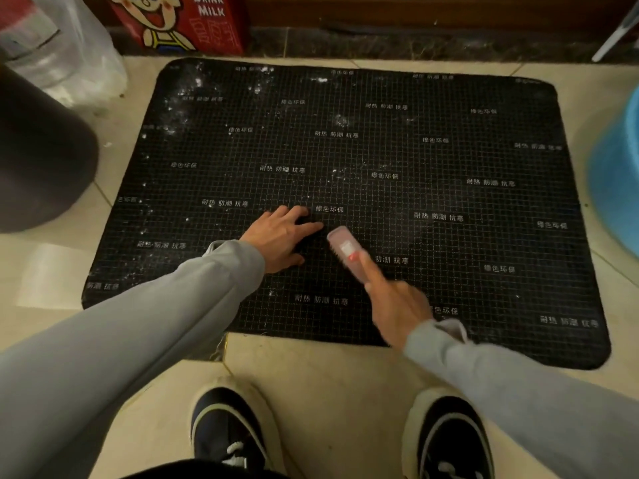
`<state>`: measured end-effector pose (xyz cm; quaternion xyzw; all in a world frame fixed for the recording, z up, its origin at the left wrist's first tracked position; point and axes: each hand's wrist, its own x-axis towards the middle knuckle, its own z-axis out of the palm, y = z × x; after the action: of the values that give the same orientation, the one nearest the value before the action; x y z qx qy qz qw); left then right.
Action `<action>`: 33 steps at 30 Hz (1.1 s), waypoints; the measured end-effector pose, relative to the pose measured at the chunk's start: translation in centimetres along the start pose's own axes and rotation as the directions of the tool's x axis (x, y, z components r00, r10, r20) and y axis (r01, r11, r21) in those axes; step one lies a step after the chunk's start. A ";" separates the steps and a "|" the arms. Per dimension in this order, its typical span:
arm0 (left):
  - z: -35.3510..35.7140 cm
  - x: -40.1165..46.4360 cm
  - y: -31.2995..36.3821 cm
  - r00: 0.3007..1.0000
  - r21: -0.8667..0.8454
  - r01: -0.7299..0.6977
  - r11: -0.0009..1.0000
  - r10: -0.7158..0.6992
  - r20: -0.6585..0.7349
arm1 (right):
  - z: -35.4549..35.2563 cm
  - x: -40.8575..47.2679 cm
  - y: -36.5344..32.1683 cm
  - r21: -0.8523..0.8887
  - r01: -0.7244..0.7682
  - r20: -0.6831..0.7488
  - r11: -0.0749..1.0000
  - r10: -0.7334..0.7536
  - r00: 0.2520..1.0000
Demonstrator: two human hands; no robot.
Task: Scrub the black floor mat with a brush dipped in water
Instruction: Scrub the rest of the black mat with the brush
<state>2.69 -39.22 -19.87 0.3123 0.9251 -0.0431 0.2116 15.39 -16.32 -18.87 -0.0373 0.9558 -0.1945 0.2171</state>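
Black floor mat is lying flat on the tiled floor, filling mid-frame, with white specks showing mostly upper left. Dark round bin is sitting at the left edge, blue basin at the right edge, red milk carton at the top. Left hand is pressing flat on the mat, fingers spread wide. Right hand is gripping the pink brush, index finger lying along its back, bristles touching the mat just right of the left hand.
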 end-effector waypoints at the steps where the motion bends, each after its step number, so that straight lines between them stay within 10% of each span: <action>1: 0.0 0.0 0.1 1.000 -0.003 0.001 1.000 -0.001 -0.004 | -0.2 0.7 0.4 -0.028 -0.034 -0.027 0.999 0.033 0.999; 9: 0.3 -0.2 0.3 1.000 -0.003 0.019 1.000 -0.019 -0.004 | 2.2 -2.6 0.0 0.015 0.266 0.254 0.964 -0.261 0.931; 16: 1.2 -1.8 4.2 0.993 0.022 -0.085 0.996 0.087 -0.078 | -2.6 -1.8 9.3 -0.076 0.092 -0.063 0.993 -0.097 0.993; 22: 1.3 -1.2 6.0 0.996 0.072 -0.039 0.997 0.045 -0.074 | 0.4 -6.2 10.8 -0.316 0.490 0.311 0.812 -0.399 0.862; 28: 1.4 -0.8 7.8 0.995 0.027 -0.034 0.999 0.036 -0.088 | -1.9 -3.7 12.9 -0.262 0.279 -0.172 0.924 -0.330 0.928; 33: 0.9 0.0 8.5 0.997 -0.010 -0.050 0.999 0.049 -0.066 | 0.8 -6.8 11.7 -0.340 0.526 0.203 0.780 -0.485 0.851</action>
<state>8.10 -32.58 -20.22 0.3352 0.9237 -0.0223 0.1840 22.04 -4.74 -21.40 -0.3441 0.9170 -0.0529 0.1948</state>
